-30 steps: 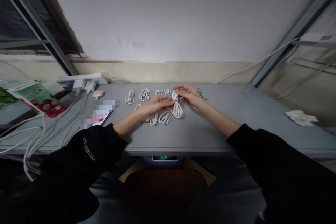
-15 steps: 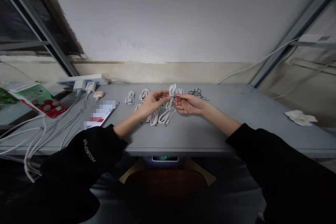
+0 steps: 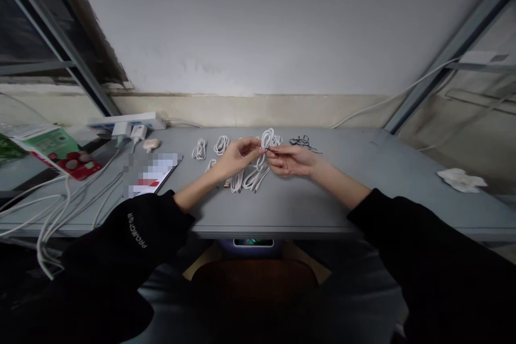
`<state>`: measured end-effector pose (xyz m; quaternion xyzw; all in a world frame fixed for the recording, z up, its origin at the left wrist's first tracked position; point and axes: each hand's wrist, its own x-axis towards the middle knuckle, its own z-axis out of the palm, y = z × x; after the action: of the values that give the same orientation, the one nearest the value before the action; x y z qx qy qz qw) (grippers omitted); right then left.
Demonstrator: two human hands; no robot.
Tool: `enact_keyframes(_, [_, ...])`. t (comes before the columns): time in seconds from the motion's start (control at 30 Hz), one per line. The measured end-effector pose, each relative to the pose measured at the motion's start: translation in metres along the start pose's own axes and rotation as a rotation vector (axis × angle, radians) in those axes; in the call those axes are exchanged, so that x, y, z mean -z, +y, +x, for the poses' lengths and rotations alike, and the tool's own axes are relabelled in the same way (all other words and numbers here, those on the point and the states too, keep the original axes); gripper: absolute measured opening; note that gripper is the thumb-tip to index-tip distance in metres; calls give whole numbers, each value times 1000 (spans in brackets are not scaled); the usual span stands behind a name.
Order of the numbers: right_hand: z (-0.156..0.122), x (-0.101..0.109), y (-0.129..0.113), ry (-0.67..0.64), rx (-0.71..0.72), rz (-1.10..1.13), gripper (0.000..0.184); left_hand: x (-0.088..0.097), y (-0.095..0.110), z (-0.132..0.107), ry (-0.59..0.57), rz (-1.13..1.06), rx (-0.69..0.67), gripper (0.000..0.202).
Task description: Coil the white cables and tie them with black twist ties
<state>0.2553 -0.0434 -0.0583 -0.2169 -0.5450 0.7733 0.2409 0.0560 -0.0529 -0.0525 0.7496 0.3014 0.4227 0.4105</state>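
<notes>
The left hand (image 3: 237,156) and right hand (image 3: 289,160) have drawn closer, fingertips pinched narrow on a thin black string (image 3: 274,149), right over a white cable bundle (image 3: 266,142) near the table's (image 3: 322,199) back edge, beside a black tangle (image 3: 302,142).

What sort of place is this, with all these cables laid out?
Probably a plain workroom or workshop: coiled white cables lie in neat rows on a grey table, with a power strip along the wall.

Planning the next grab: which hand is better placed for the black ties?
Right, likely: the right hand is closest to the black ties; the left hand lies beyond the white cable coil.
</notes>
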Motion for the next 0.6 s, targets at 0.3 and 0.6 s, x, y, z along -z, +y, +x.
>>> enact_keyframes(0.3, [2,-3,3,253,192,-666,23,-4,2,-3,-9,39,99,26])
enact_keyframes(0.6, [-1,-15,4,679,550,-1421,20,-2,1,5,56,-299,422,20])
